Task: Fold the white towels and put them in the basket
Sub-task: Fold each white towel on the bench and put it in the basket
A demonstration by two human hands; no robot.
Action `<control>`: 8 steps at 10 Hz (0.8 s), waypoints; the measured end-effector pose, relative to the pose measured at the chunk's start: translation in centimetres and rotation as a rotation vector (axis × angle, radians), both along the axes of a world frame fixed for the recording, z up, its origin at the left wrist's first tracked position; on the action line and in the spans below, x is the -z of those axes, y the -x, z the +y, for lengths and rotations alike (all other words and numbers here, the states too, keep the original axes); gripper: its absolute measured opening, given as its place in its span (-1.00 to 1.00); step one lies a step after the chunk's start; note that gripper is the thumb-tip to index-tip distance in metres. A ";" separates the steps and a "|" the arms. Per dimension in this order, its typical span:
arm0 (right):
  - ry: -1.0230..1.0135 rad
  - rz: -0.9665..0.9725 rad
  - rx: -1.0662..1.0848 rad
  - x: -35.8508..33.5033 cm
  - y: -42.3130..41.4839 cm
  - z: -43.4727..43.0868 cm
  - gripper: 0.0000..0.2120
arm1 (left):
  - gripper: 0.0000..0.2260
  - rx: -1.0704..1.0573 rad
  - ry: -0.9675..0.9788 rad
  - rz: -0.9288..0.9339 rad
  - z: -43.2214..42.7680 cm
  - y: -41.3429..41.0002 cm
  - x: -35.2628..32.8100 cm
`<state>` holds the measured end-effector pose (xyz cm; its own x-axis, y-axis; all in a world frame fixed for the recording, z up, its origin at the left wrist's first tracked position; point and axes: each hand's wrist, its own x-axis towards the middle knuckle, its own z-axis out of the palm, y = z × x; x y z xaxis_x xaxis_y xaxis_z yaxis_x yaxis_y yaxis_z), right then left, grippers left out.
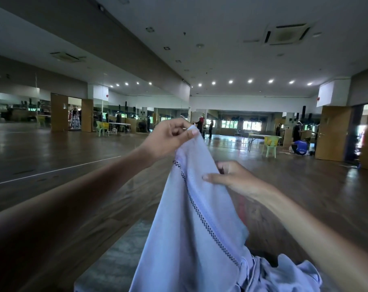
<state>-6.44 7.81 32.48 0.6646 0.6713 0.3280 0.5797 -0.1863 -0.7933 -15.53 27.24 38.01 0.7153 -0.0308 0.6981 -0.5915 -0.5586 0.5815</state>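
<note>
A white towel (191, 218) with a dark checkered stripe hangs lifted in front of me. My left hand (168, 140) pinches its top corner, raised high. My right hand (233, 178) grips the towel's right edge lower down, thumb on the front of the cloth. The towel's lower end runs down into a crumpled heap of more white towels (284, 275) at the bottom right. No basket is in view.
A grey table surface (115, 260) lies under the towels at the bottom. Beyond it stretches a wide wooden floor (73, 157). Far off stand tables, green chairs (270, 145), a yellow basket on a chair, and several people.
</note>
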 end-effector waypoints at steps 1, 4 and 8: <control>0.155 -0.007 0.041 1.6 -0.5 -2.8 -0.36 | -0.89 -0.049 0.009 -0.027 0.1 -0.1 -0.5; 0.381 -0.093 0.344 -2.4 0.5 -15.4 -0.84 | -0.82 -0.077 -0.065 0.028 1.2 -2.0 -0.8; 0.457 -0.249 0.475 -15.6 0.8 -23.8 -0.88 | -0.89 0.069 -0.227 0.252 -0.7 -4.6 -5.6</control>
<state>-7.25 -16.00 48.07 0.8618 0.4336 0.2631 0.5071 -0.7472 -0.4295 -10.94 26.54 43.59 0.8552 -0.2192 0.4696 -0.4859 -0.6542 0.5795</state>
